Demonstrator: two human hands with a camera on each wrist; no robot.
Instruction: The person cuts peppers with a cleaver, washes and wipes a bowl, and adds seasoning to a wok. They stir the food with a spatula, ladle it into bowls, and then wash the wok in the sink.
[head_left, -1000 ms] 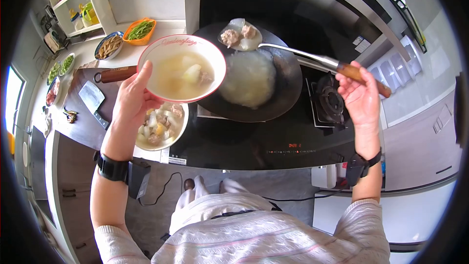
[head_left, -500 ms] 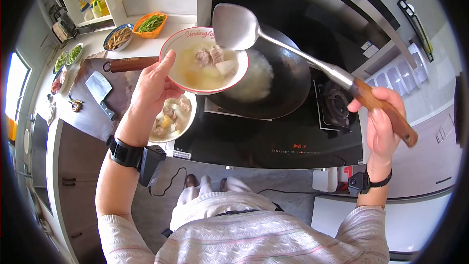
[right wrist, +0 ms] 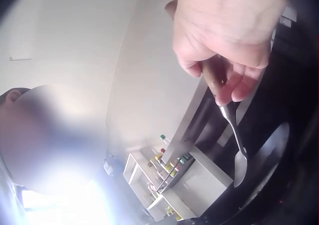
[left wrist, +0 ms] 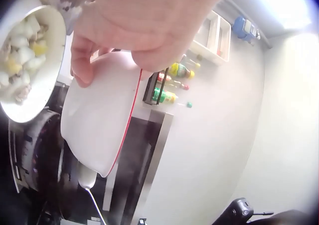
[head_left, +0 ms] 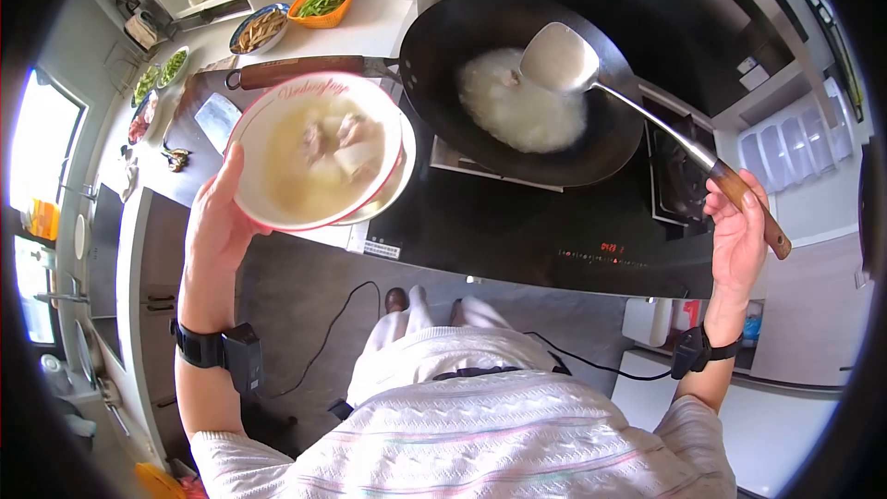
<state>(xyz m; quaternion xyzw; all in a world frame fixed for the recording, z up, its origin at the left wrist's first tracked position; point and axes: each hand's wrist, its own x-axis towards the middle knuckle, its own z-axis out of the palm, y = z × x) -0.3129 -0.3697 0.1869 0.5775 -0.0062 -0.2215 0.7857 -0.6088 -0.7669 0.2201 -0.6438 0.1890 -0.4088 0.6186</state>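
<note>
My left hand [head_left: 214, 222] grips the side of a white, red-rimmed bowl [head_left: 254, 120], thumb at the rim and fingers [left wrist: 84, 73] underneath. Cloudy broth, meat chunks and pale vegetable pieces fill part of it. In my right hand [head_left: 739, 231] is the wooden handle of a steel wok spatula [head_left: 559, 57], whose blade hangs over the dark wok [head_left: 610, 115]. Whitish broth [head_left: 522, 115] lies in the wok's bottom. A second bowl [head_left: 405, 180] is mostly hidden below the held one; the left wrist view shows pale chunks and meat in this bowl [left wrist: 56, 60].
The wok's wooden handle [head_left: 305, 69] points left over the counter, near a cleaver [head_left: 217, 120]. Behind are an orange basket [head_left: 321, 18] of green vegetables and a plate of brown strips [head_left: 259, 30]. A second burner [head_left: 679, 176] sits to the right. A cable crosses the floor.
The spatula, carrying meat and pale chunks a second ago, tipped over the bowl and has moved back above the wok. The bowl, with more meat showing, has moved left, away from the wok.
</note>
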